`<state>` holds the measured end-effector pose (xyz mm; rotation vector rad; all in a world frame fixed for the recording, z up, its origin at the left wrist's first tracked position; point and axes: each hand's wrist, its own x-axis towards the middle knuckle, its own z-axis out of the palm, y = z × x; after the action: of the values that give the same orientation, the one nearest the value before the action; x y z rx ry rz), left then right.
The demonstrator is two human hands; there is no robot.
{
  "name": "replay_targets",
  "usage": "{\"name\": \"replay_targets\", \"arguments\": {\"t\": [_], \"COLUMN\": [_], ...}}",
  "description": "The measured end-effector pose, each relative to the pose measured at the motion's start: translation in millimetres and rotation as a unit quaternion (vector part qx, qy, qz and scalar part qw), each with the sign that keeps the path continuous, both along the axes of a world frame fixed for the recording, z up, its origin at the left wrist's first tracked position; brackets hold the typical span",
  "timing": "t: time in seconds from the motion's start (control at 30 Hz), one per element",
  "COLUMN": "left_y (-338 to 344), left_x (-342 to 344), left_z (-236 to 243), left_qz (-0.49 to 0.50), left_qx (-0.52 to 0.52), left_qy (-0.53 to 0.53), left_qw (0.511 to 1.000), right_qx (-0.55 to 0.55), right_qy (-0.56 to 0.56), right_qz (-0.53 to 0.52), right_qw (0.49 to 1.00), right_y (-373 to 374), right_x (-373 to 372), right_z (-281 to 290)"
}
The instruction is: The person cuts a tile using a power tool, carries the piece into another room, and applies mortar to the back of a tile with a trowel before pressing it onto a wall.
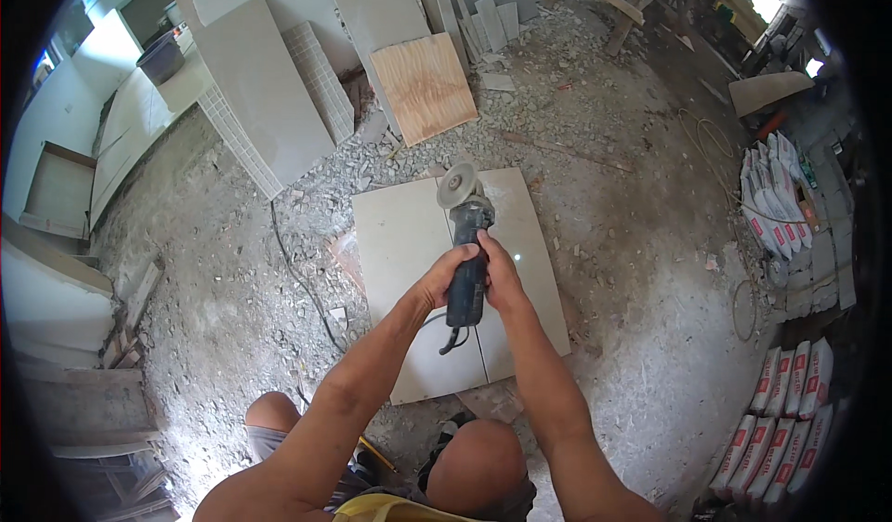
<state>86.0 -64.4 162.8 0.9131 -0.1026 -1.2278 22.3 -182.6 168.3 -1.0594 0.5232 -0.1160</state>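
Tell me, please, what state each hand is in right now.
Left hand: closed, holding the angle grinder from its left side.
Right hand: closed, holding the same grinder from its right.

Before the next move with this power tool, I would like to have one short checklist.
1. Two-handed hold on the long black angle grinder: ok; left hand and right hand grip it.
2. Hand protection: not ok; both are bare.
3. Thin black cable apart from the round grey disc: ok, where visible.
4. Disc stopped: cannot tell.
5. Large pale tile in one piece: cannot tell; a straight dark line runs along it.
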Motion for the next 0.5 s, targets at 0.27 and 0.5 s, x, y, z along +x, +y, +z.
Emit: {"name": "replay_targets", "arguments": {"t": [0.27,0.5], "left_y": [-35.4,31.5], "left_x": [0.7,-45.4], "left_z": [-24.0,-60.6], "left_qz": [0.029,0.164], "left_qx": [0.201,0.183], "left_qy": [-0.245,-0.366], "left_qw": [0.948,0.898], "right_qx": [-0.42,-0.216], "right_qy": [0.013,0.065], "right_qz": [-0.062,-0.091], "right_qw": [0.905,0.97], "right_y": [29.3,-17.8], "right_x": [-61.2,-46.3], "right_z": [-40.7,-61.3]}}
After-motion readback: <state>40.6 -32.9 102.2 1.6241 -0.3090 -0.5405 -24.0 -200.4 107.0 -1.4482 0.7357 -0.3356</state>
